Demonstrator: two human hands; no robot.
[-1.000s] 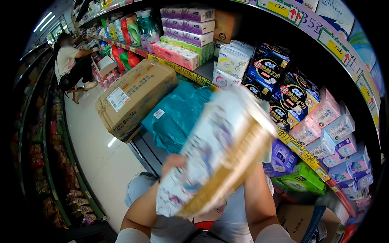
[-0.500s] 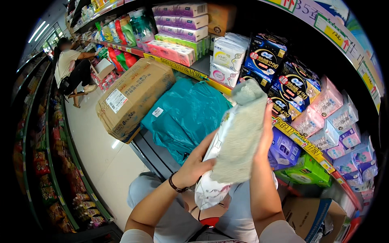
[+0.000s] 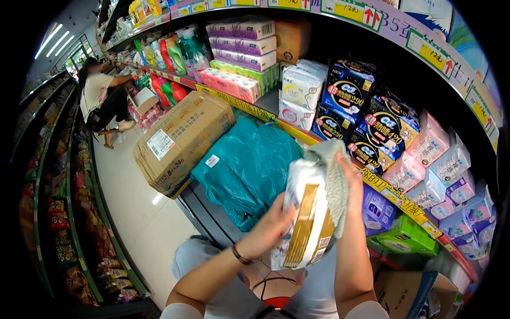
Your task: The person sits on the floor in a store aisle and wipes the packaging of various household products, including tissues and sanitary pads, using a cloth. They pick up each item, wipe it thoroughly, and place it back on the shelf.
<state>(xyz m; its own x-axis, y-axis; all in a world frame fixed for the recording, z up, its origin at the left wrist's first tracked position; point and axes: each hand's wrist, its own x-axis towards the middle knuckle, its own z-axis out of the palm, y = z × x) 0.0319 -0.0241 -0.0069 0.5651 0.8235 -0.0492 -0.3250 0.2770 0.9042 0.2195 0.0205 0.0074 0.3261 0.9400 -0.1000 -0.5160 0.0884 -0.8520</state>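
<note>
Held above my lap is a white plastic-wrapped soft pack (image 3: 289, 218) with a gold-brown striped panel; its exact kind is unclear. My left hand (image 3: 268, 226) is closed on the pack's left side, its fingers partly hidden. A grey-green cloth (image 3: 333, 170) lies along the pack's right side and over its top corner. My right hand (image 3: 348, 178) grips this cloth and presses it to the pack. Just beyond the pack, a teal plastic bag (image 3: 249, 165) rests on the low shelf.
A taped cardboard box (image 3: 183, 141) stands left of the bag. Shelves ahead hold tissue packs (image 3: 241, 45) and dark-blue pad packs (image 3: 385, 125). An open carton (image 3: 406, 292) sits at lower right. A person (image 3: 101, 95) sits at far left beside the aisle floor (image 3: 127, 202).
The pack has turned, so its gold-striped panel now shows. The cloth has gone from covering its face to its right side and top. My view has shifted slightly.
</note>
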